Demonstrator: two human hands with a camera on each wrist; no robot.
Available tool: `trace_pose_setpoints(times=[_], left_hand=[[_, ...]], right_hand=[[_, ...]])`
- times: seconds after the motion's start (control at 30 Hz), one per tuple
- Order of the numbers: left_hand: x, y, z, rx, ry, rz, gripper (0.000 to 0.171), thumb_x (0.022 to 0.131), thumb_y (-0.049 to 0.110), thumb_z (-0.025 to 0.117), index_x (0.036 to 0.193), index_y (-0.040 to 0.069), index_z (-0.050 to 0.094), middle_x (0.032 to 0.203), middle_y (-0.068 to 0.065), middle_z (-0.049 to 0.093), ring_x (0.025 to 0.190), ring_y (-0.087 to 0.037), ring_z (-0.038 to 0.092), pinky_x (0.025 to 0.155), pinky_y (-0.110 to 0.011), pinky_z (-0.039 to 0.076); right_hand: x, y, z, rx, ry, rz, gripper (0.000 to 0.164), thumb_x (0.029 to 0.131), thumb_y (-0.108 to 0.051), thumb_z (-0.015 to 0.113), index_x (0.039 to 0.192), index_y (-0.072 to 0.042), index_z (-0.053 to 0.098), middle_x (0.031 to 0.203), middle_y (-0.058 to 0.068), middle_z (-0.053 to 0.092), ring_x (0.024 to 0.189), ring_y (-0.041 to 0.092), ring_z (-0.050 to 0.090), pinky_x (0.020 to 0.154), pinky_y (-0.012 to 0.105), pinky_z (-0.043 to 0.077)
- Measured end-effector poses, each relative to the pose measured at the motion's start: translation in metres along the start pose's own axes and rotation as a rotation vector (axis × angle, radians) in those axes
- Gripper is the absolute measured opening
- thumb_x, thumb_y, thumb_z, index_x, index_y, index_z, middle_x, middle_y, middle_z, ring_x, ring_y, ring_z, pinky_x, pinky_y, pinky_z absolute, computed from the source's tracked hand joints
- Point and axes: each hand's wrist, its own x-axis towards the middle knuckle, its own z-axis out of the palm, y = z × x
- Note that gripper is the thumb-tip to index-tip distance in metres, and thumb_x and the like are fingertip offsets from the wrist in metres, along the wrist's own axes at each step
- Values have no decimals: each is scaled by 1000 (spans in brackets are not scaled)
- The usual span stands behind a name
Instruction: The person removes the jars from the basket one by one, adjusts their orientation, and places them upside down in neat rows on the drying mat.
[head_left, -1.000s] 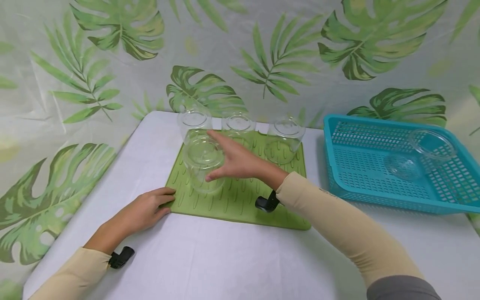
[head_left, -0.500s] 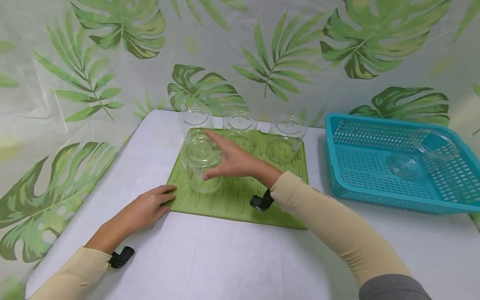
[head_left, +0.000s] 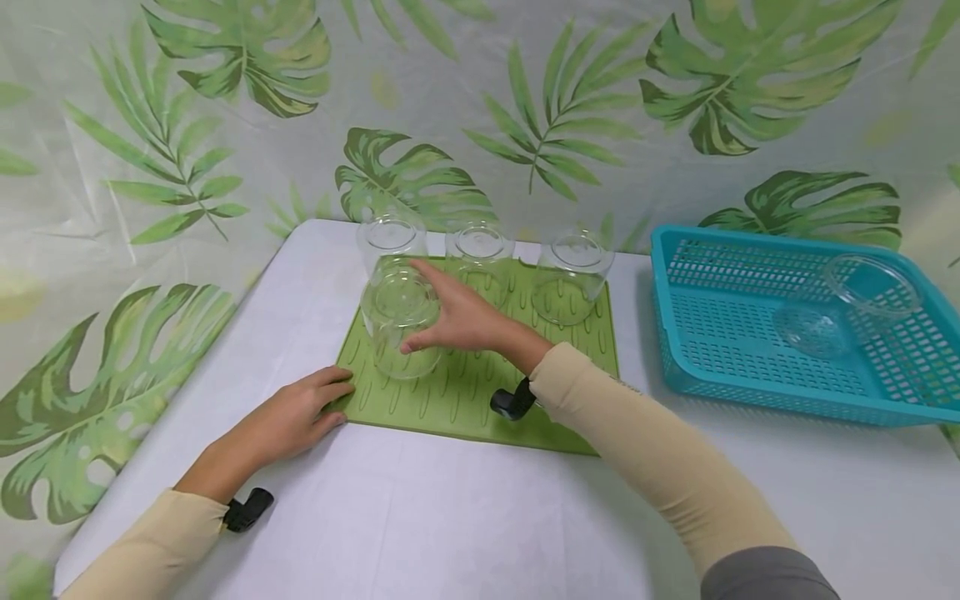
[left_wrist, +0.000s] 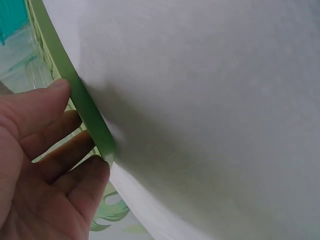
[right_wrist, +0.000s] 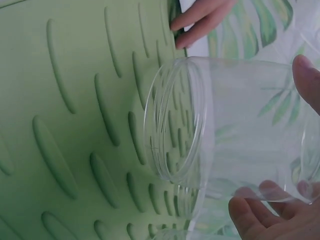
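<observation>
My right hand grips a clear screw-neck jar, thumb on one side and fingers on the other, near its base. The jar is upside down; its threaded mouth is right at the ribbed green mat in the right wrist view. Three more clear jars stand mouth-down along the mat's back: a left jar, a middle jar and a right jar. My left hand rests at the mat's front left corner, its thumb and fingertips touching the edge in the left wrist view.
A blue plastic basket stands at the right, with another clear jar tilted inside it. White cloth covers the table. Behind it hangs a leaf-print curtain.
My right hand has shifted the jar slightly left and back on the mat. The left hand has stayed at the mat's corner.
</observation>
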Motion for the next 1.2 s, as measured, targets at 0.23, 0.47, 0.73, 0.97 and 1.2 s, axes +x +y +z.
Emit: trace_pose_setpoints(times=[0.23,0.47,0.73,0.97,1.2], left_hand=[[3,0,1,-7,-5,0,36,86,5,73,120,-7,66,132,-24,60,122,-42,59,99,-53,52],[2,1,0,-16,-6,-13,36,86,5,73,120,-7,66,132,-24,60,123,-42,59,100,-53,52],[2,1,0,-22,39,8,34,84,4,74,116,-7,68,129,-24,61,122,-42,60,99,-54,52],[2,0,1,-31,21,-8,33,85,4,73,116,-6,68,130,-22,61,122,-41,59,99,-54,52],[2,1,2,-34,21,-6,33,85,4,73,116,-5,68,129,-21,62,122,-40,59,99,-53,52]], right_hand=[[6,2,5,13,30,4,122,70,-42,90,161,-20,11,165,5,25,148,28,35,120,50,35],[10,0,15,39,42,-5,121,70,-38,91,161,-21,13,163,6,30,146,26,38,118,49,37],[12,-4,27,27,68,19,120,70,-39,90,160,-28,11,163,5,29,148,27,35,119,51,36],[14,-3,35,76,94,-13,117,72,-37,89,160,-24,12,163,7,29,149,26,34,119,49,36],[12,-1,38,120,115,-13,115,73,-36,89,160,-27,13,163,6,29,149,27,34,118,51,37]])
